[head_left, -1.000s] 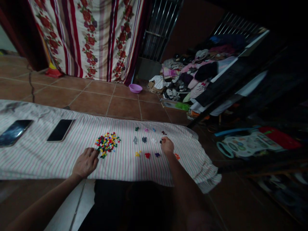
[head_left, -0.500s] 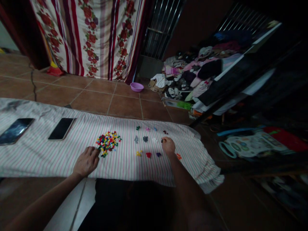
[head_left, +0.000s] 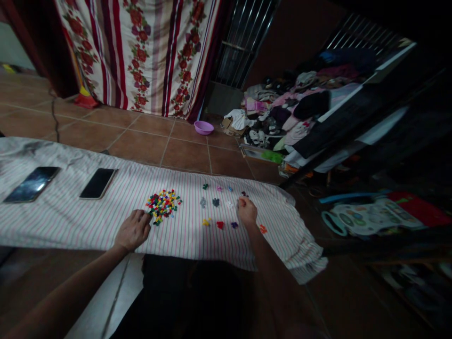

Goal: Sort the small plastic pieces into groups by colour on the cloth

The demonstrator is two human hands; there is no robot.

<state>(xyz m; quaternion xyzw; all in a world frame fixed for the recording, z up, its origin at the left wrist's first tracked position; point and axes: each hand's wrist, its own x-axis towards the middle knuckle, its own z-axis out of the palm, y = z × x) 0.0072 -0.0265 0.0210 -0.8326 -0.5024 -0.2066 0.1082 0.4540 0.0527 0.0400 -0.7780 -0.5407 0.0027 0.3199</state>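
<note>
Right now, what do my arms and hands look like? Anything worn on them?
Both arms are bare to the frame edge: no sleeves, gloves, watch or bracelet on the left hand or right hand. Rings are too small to tell.

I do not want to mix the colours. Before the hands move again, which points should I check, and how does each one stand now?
1. Left hand at the mixed pile: ok, fingertips are at its near edge.
2. Right hand holding a piece: cannot tell, fingers curled and too small to see.
3. Colour groups apart: ok, yellow group, red group and purple group lie separately.
4. Orange group away from the right forearm: not ok, it lies close beside it.
5. Near phone and far phone away from the pile: ok, both lie further left on the striped cloth.
</note>
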